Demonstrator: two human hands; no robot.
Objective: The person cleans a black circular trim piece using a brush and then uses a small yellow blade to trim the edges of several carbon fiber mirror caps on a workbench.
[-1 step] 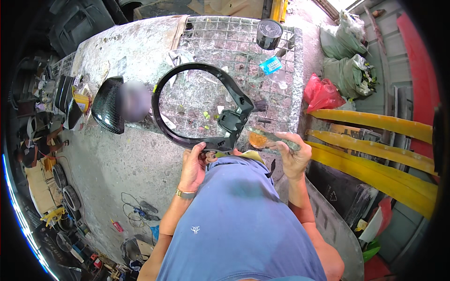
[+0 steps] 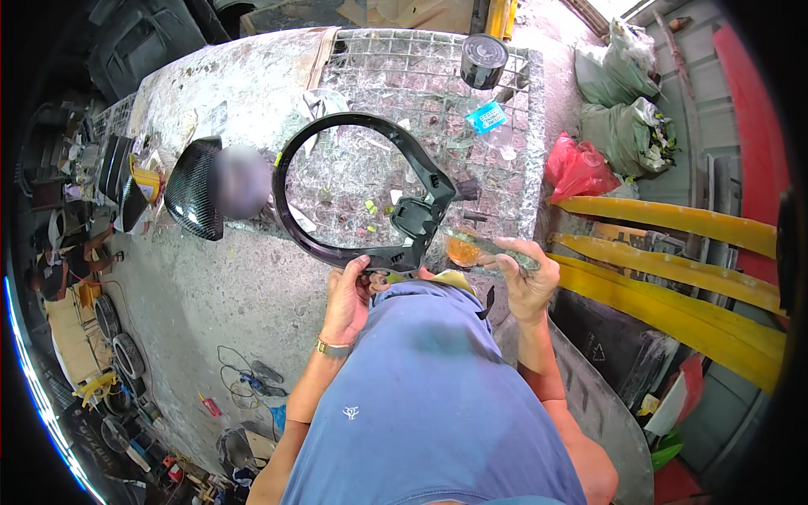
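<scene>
My left hand (image 2: pixel 347 299) is closed on the lower edge of a large black plastic ring frame (image 2: pixel 296 210), thumb on top. The frame stands tilted over the near edge of the workbench; a dark bracket (image 2: pixel 412 217) sits inside its right side. My right hand (image 2: pixel 526 273) grips a thin, flat, stained putty knife (image 2: pixel 497 251) between thumb and fingers. Its far end is beside the frame's lower right part; I cannot tell whether they touch. An orange-amber patch (image 2: pixel 463 251) shows by that end. Something yellowish (image 2: pixel 457 279) lies partly hidden behind my shirt.
The mesh-topped workbench (image 2: pixel 513 194) carries a black can (image 2: pixel 484 63), a blue packet (image 2: pixel 486 118) and scraps. A carbon-patterned black part (image 2: pixel 194 189) is at left. Yellow beams (image 2: pixel 665 295), a red bag (image 2: pixel 579 166) and green sacks (image 2: pixel 623 130) stand right. Cables (image 2: pixel 244 379) lie on the floor.
</scene>
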